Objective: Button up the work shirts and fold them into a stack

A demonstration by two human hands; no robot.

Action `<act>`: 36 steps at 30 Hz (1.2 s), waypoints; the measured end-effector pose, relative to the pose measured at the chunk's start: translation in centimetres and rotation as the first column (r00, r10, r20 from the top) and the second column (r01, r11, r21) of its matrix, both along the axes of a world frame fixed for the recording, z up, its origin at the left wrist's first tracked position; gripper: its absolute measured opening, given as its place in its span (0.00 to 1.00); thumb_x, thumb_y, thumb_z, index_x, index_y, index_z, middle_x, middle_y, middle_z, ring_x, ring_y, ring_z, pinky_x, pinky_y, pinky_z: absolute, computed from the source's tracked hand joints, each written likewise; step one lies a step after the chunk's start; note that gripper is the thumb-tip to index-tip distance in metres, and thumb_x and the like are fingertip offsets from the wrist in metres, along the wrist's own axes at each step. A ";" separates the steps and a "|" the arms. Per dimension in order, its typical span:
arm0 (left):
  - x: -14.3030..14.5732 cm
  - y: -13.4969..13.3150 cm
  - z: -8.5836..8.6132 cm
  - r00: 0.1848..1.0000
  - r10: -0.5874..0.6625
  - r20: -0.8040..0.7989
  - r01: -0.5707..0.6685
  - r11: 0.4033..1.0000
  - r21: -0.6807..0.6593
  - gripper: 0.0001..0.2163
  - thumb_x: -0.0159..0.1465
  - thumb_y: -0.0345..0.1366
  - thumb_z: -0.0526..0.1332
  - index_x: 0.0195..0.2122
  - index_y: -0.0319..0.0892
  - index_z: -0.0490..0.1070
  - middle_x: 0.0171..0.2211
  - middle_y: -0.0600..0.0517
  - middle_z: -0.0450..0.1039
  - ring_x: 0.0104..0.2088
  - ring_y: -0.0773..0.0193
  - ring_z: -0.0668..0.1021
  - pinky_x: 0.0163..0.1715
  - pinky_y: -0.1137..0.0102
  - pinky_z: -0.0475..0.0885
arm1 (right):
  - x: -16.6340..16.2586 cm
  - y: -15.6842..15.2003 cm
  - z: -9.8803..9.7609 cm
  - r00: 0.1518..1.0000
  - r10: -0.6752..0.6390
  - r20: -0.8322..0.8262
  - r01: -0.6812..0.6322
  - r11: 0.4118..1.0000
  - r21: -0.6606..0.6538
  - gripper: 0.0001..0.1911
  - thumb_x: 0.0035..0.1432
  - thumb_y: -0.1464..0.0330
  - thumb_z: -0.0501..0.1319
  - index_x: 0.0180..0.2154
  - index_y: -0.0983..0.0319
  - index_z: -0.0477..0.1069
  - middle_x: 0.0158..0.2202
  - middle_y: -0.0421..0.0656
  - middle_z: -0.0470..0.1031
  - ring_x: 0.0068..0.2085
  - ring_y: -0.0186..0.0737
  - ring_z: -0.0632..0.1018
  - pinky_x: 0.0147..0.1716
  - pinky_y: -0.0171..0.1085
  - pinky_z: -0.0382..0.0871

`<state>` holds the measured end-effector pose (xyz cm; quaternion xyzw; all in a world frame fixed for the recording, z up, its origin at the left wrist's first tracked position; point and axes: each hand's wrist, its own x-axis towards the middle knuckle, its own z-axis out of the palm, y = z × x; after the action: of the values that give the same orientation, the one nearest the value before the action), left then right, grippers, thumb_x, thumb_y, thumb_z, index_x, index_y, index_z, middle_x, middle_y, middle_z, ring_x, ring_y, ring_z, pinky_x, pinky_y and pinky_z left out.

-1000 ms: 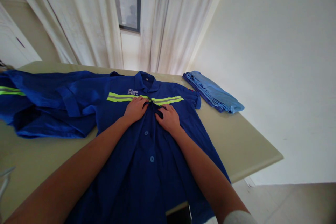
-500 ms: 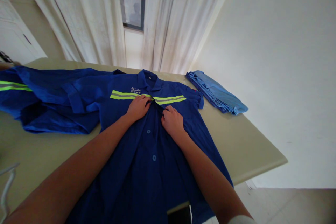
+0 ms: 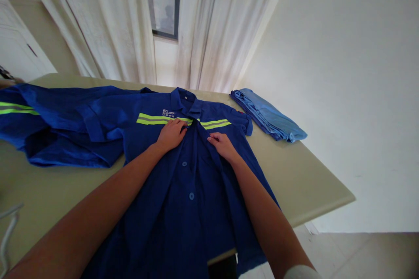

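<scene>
A dark blue short-sleeved work shirt [image 3: 203,213] lies front up before me, its lower part draping toward me past the table's near edge. Yellow-green and grey reflective bands cross its chest, above a partly parted front with pale blue buttons. My left hand [image 3: 172,134] is closed on the front edge just below the left band; its fingertips are partly hidden in the cloth. To its right, my right hand [image 3: 224,145] pinches the other front edge between thumb and fingers and holds it out to the side.
More blue clothing [image 3: 65,126] with a reflective band is heaped at left, where a person's hand shows at the frame edge. Folded lighter blue garments [image 3: 268,115] lie at the table's [image 3: 304,183] back right. A white hanger-like piece [image 3: 8,235] is at lower left.
My right hand has moved right, drawing its front edge of the shirt aside so that the gap between the fronts is wider. My left hand has stayed nearly in place.
</scene>
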<state>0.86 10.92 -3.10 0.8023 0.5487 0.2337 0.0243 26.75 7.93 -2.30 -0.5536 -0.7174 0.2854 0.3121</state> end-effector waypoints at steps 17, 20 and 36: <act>0.0 -0.3 0.5 1.000 0.003 0.023 -0.002 1.000 -0.023 0.15 0.72 0.38 0.55 0.52 0.43 0.78 0.51 0.42 0.76 0.51 0.46 0.75 0.57 0.53 0.70 | 0.7 -0.9 2.5 0.980 0.195 0.043 -0.192 0.979 -0.069 0.06 0.53 0.66 0.68 0.28 0.63 0.79 0.43 0.43 0.78 0.36 0.37 0.74 0.40 0.37 0.66; 0.1 -0.4 0.7 1.000 0.003 0.013 -0.002 0.999 -0.032 0.15 0.72 0.38 0.54 0.52 0.43 0.78 0.51 0.42 0.76 0.51 0.46 0.75 0.57 0.53 0.70 | 0.9 -1.0 2.6 0.976 0.219 -0.011 -0.219 0.971 -0.099 0.07 0.54 0.65 0.67 0.31 0.63 0.78 0.39 0.41 0.76 0.36 0.36 0.73 0.40 0.36 0.66; 0.0 -0.3 0.5 1.000 0.006 0.008 -0.006 1.000 -0.029 0.15 0.72 0.39 0.55 0.52 0.43 0.77 0.51 0.42 0.76 0.51 0.46 0.75 0.57 0.53 0.71 | 1.4 -1.2 2.4 0.938 0.183 -0.293 -0.260 0.933 -0.251 0.13 0.48 0.63 0.69 0.37 0.60 0.75 0.28 0.34 0.71 0.30 0.35 0.71 0.34 0.34 0.65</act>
<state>0.87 10.63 -2.57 0.7992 0.5545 0.2290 0.0374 28.16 6.68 0.11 -0.4645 -0.6786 0.4909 0.2877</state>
